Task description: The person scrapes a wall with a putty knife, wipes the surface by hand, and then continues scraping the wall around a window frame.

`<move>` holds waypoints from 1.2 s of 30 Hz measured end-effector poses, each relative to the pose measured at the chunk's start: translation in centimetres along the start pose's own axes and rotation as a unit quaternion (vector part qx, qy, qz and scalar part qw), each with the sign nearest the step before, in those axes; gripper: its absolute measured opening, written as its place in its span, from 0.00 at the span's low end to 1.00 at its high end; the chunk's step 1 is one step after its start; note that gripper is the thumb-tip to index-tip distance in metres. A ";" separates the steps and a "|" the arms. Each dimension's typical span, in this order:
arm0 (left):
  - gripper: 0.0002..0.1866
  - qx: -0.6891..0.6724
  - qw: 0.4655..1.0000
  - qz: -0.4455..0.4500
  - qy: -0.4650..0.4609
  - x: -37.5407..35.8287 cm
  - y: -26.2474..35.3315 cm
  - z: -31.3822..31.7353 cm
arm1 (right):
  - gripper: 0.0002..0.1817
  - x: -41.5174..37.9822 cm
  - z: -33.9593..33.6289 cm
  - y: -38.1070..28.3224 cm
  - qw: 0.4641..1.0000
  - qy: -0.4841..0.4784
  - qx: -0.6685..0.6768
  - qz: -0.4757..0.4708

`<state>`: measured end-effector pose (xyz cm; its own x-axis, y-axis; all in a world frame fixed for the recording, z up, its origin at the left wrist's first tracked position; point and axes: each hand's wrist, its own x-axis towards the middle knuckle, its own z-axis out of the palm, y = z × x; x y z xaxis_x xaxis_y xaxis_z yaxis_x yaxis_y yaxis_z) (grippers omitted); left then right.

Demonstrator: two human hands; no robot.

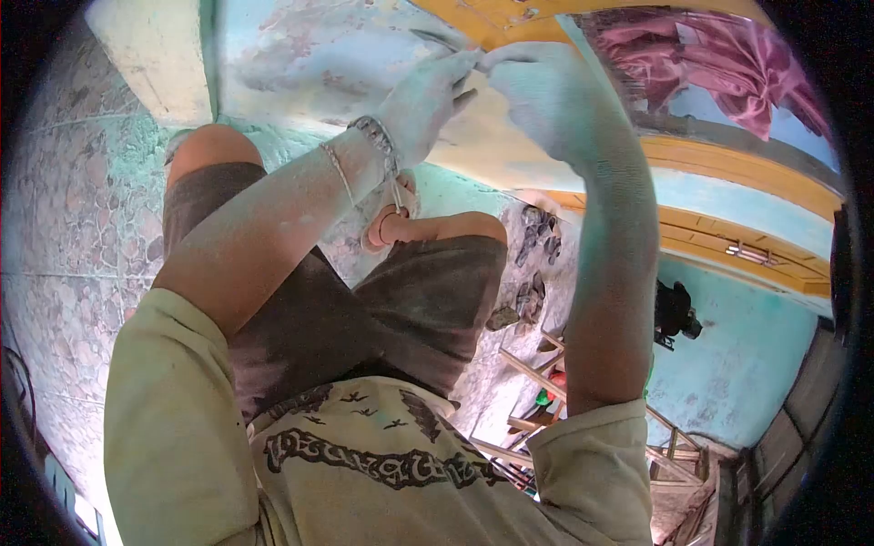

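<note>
My left hand (425, 105), dusty and wearing a bracelet, is raised to the wall (309, 68) with its fingertips pinched together. Right beside it my right hand (544, 98) is curled closed, and the fingertips of both hands meet near a yellow frame edge (510, 27). A thin dark strip (435, 39) shows just above the left fingers, against the patchy, peeling paint. I cannot tell what the closed fingers hold. Pale turquoise dust coats both hands and forearms.
A pink curtain (746, 68) hangs at the upper right. Several pairs of footwear (533, 296) lie on the stone-patterned floor (68, 218). Wooden furniture (537, 373) stands at the lower right, and a dark object (675, 311) shows against the turquoise wall (742, 350). A pale pillar (155, 59) is at the left.
</note>
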<state>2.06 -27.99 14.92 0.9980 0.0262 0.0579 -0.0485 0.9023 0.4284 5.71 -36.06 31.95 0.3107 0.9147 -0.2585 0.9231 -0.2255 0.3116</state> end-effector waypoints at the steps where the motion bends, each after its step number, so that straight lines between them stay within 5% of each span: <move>1: 0.13 -0.003 1.000 -0.001 -0.011 0.1 0.3 0.4 | 0.16 0.4 -0.9 -1.8 0.997 -0.001 0.052 0.065; 6: 0.10 0.008 1.000 -0.023 0.020 -1.2 2.2 2.1 | 0.15 0.5 -1.9 -3.7 0.953 -0.007 0.197 0.228; 9: 0.11 0.287 0.924 0.244 -0.068 0.0 0.6 -0.1 | 0.15 0.3 -2.4 -3.7 0.975 0.008 0.127 0.183; 12: 0.12 0.011 1.000 0.006 0.007 -0.5 1.3 1.4 | 0.15 0.1 -2.1 -2.6 0.995 0.008 0.026 0.099; 16: 0.13 0.040 0.999 0.013 -0.016 -0.5 1.7 0.3 | 0.12 1.8 -3.2 -3.4 0.982 -0.079 0.080 0.154; 18: 0.14 -0.003 0.997 0.053 -0.050 -0.2 1.3 0.2 | 0.09 1.7 -3.5 -3.0 0.993 -0.070 0.044 0.084; 20: 0.14 0.002 1.000 0.023 -0.020 -0.4 1.2 0.5 | 0.05 1.2 -2.3 -1.0 0.995 -0.010 -0.036 -0.097; 23: 0.13 0.034 0.997 0.055 -0.033 -0.3 1.2 0.2 | 0.04 1.2 -2.4 -2.1 0.993 0.026 -0.061 -0.096; 27: 0.12 -0.006 0.998 -0.041 0.042 0.5 0.7 -2.0 | 0.04 2.4 0.8 -1.5 0.997 -0.031 -0.054 -0.036; 29: 0.11 0.226 0.963 0.144 -0.008 1.4 -1.2 -3.0 | 0.07 2.4 0.8 -2.7 0.999 -0.018 -0.033 -0.010; 31: 0.11 0.254 0.950 0.177 -0.032 0.9 -0.9 -2.6 | 0.11 1.6 -1.9 -4.0 0.990 -0.053 0.048 0.124; 33: 0.13 0.079 0.993 0.074 -0.039 0.0 0.7 -1.0 | 0.14 2.2 -2.5 -4.2 0.970 -0.065 0.113 0.205; 34: 0.14 0.034 0.995 -0.070 0.055 -0.4 2.1 0.4 | 0.15 2.4 -2.3 -4.4 0.962 -0.060 0.139 0.228; 36: 0.14 -0.013 0.998 -0.050 0.038 0.4 0.5 -0.5 | 0.16 2.0 -2.6 -4.3 0.960 -0.054 0.144 0.233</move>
<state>2.50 -27.35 14.70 0.9980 -0.0334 -0.0529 0.0521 0.9127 0.4053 1.79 -32.41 32.50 0.7120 0.6561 -0.2503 0.6984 -0.6987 0.1552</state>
